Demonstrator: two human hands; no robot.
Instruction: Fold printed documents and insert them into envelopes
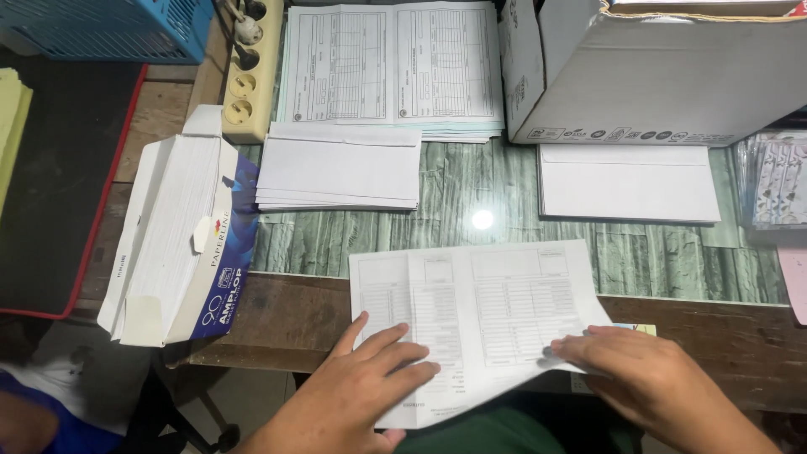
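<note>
Printed form sheet (pixel 479 311) lies at the near edge of the desk (pixel 277 315), its lower part hanging past the edge toward the person. Left hand (pixel 361 387) lies flat on the sheet's lower left part, fingers spread and extended, palm down, gripping nothing. Right hand (pixel 639 370) is at the sheet's lower right corner, fingertips pressed on the paper where the corner lifts slightly; can't tell whether it pinches the edge or only pushes down on it. Sheet is tilted a bit, with printed tables in columns and a faint vertical crease left of centre. Behind it, on the green wood-grain desk mat (pixel 471 193), a stack of white envelopes (pixel 340 168) sits to the left and a single white envelope (pixel 629 182) to the right, well apart. Further back a pile of the same kind of printed forms (pixel 391 67) lies beside a beige power strip (pixel 249 71). Open envelope box (pixel 181 235), white and blue, sits at the left edge of the desk, full. Big white cardboard box (pixel 656 71) sits at back right, blue plastic basket (pixel 109 29) at back left.
</note>
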